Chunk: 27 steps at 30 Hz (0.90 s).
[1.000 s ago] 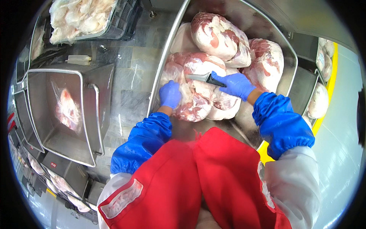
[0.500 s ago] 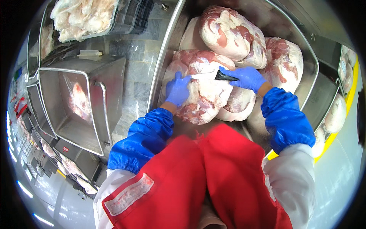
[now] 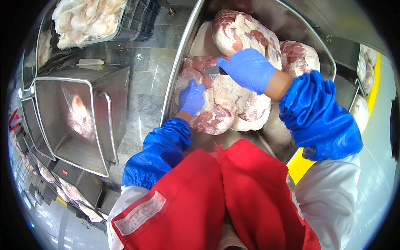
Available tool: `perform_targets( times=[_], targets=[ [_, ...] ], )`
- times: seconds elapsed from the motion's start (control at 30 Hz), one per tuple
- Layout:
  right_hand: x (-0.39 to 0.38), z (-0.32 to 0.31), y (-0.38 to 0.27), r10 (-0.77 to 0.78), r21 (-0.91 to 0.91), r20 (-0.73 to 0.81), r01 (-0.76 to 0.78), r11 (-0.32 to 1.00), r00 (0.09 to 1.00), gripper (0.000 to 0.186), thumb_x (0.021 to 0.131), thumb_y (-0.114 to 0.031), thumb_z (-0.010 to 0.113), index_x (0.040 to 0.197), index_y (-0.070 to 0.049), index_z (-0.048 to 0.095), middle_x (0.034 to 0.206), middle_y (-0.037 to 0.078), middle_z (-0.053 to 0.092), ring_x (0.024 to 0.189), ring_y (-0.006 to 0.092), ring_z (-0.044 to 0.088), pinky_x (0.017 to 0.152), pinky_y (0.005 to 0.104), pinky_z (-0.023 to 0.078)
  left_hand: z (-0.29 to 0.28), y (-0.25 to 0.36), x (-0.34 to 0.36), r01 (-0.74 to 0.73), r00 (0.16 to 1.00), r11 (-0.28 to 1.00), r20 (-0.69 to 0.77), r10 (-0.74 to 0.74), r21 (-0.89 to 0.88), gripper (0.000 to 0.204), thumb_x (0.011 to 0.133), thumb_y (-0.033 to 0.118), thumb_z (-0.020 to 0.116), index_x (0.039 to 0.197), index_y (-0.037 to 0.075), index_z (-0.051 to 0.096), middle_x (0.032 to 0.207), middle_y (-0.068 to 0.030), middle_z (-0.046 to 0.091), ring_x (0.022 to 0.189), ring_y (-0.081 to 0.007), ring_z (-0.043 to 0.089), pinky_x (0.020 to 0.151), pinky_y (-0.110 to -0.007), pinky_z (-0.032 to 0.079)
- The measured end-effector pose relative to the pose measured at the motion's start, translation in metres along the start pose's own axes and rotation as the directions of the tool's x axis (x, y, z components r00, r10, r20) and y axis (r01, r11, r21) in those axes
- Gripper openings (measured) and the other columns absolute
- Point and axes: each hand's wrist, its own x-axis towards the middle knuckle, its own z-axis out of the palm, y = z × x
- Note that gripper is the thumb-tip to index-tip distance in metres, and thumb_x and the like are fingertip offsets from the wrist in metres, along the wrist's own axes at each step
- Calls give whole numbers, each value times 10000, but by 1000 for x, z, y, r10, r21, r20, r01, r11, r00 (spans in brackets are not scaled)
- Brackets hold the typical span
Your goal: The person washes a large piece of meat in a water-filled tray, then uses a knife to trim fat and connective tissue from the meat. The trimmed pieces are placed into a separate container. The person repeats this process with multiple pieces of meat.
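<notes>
My right hand [image 3: 250,71], in a blue glove, is closed round the dark handle of a knife [image 3: 212,70]. The knife points left over a large cut of raw meat [image 3: 227,96]; most of its handle is covered by the hand. At the cut's left side my left hand [image 3: 191,98], gloved too, grips its pale, fatty edge, with some fingertips hidden against it. More large cuts of meat [image 3: 250,35] lie piled behind and to the right, all inside a steel bin [image 3: 183,41].
To the left stands a steel cart [image 3: 75,143] with a handle, holding one piece of meat [image 3: 79,116]. At the upper left, a dark plastic crate [image 3: 139,21] is heaped with pale fatty trimmings [image 3: 87,18]. On the right, more meat [image 3: 359,110] sits beside a yellow edge [image 3: 373,91].
My right hand has risen toward the camera and turned, bringing the knife to the upper part of the cut. The left hand stays almost in place at the cut's left side.
</notes>
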Motion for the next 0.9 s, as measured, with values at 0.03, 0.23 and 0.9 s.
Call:
perform_targets(
  times=[0.03, 0.23, 0.9],
  targets=[
    [10, -1, 4, -17, -6, 110, 17, 1000, 994, 332, 720, -91, 523, 1048, -34, 512, 606, 137, 558, 569, 309, 573, 481, 425, 430, 1, -1, 0, -2, 1000, 1000, -8, 2, -16, 206, 670, 108, 536, 865, 168, 567, 915, -139, 471, 697, -323, 561, 618, -447, 451],
    [52, -18, 15, -48, 63, 339, 29, 998, 940, 359, 592, -102, 643, 950, -87, 623, 771, 122, 628, 729, 288, 605, 644, 376, 471, 4, -5, -5, -13, 999, 998, -52, 10, -60, 180, 666, 121, 542, 840, 156, 576, 880, -132, 492, 694, -317, 564, 608, -450, 451],
    [-17, 154, 90, 54, 640, 129, -125, 758, 990, 668, 694, -139, 595, 1282, -340, 351, 1044, 124, 571, 839, 292, 588, 772, 311, 453, 0, 5, 7, 288, 958, 954, 22, -288, -82, 598, 697, 71, 498, 1271, 135, 341, 1167, -216, 425, 834, -367, 564, 710, -436, 458]
  ],
)
